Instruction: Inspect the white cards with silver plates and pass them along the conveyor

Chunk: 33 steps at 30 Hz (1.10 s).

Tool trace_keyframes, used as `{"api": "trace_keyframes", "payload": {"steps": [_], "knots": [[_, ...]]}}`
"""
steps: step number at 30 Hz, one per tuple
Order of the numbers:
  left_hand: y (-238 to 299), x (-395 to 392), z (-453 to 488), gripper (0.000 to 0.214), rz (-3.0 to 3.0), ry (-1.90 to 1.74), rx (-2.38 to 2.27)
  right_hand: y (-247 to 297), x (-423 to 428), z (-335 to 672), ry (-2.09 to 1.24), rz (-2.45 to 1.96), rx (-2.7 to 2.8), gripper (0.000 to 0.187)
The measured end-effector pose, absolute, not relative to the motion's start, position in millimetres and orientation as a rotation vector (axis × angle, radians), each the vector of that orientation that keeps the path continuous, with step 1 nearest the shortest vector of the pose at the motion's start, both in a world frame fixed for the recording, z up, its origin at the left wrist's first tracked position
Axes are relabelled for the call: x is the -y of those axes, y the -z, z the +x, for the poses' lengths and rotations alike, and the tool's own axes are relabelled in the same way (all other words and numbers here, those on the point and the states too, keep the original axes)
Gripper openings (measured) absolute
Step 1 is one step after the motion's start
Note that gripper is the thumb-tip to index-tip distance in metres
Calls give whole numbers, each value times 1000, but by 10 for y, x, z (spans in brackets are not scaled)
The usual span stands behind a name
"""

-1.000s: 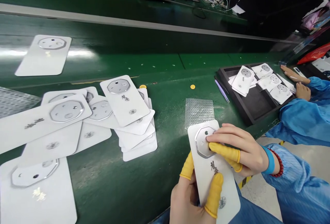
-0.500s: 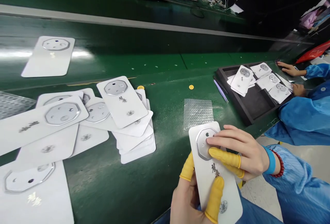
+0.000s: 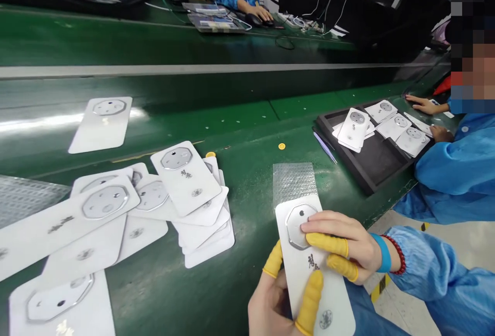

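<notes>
A white phone back cover (image 3: 328,287) with an octagonal silver camera ring and dark lettering is tilted above the near edge of the bench. My left hand (image 3: 270,295), with yellow finger cots on thumb and finger, grips it by its sides from below. Across its upper right lies my right hand (image 3: 344,243), two fingers in yellow cots, the fingertips resting on the camera ring with the fingers extended. Just beyond the cover's top edge is a piece of bubble wrap (image 3: 294,181).
Loose stacks of similar covers (image 3: 185,179) spread over the left, and a single cover (image 3: 101,124) lies farther back. A black tray (image 3: 371,171) with covers stands at right beside tweezers (image 3: 325,146). A co-worker's sleeve (image 3: 456,166) is beyond it. Yellow finger cots (image 3: 282,146) lie mid-bench.
The camera view has tilted up, so the bench items appear lower. Both hands keep the cover, and my right fingers have shifted slightly on its surface.
</notes>
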<state>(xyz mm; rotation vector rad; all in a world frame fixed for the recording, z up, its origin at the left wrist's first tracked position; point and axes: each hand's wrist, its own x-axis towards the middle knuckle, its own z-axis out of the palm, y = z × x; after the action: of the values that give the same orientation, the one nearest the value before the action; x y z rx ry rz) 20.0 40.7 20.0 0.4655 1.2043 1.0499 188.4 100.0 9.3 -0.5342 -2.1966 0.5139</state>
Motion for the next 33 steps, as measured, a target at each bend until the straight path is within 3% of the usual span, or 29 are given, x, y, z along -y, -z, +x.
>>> {"api": "trace_keyframes", "payload": {"steps": [4, 7, 12, 15, 22, 28, 33], "knots": [[-202, -536, 186, 45, 478, -1069, -1138, -78, -970, 1886, -592, -546, 2215, 40], [-227, -551, 228, 47, 459, -1078, -1161, -69, -947, 1894, -663, -815, 1993, 40], [-223, -481, 279, 45, 581, -1093, -1284, -52, -979, 1839, -1431, -862, 1443, 76], [-140, -441, 275, 43, 723, -1091, -1289, -107, -1040, 1808, -1708, -854, 1401, 79], [82, -355, 270, 70, 896, -1094, -1278, -289, -1213, 1880, -1635, -1020, 1739, 54], [108, -328, 323, 44, 976, -1119, -1295, -289, -1173, 1851, -1483, -1117, 1818, 44], [163, -349, 301, 57, 875, -1117, -1314, -237, -1101, 1723, -1340, -1187, 1728, 32]]}}
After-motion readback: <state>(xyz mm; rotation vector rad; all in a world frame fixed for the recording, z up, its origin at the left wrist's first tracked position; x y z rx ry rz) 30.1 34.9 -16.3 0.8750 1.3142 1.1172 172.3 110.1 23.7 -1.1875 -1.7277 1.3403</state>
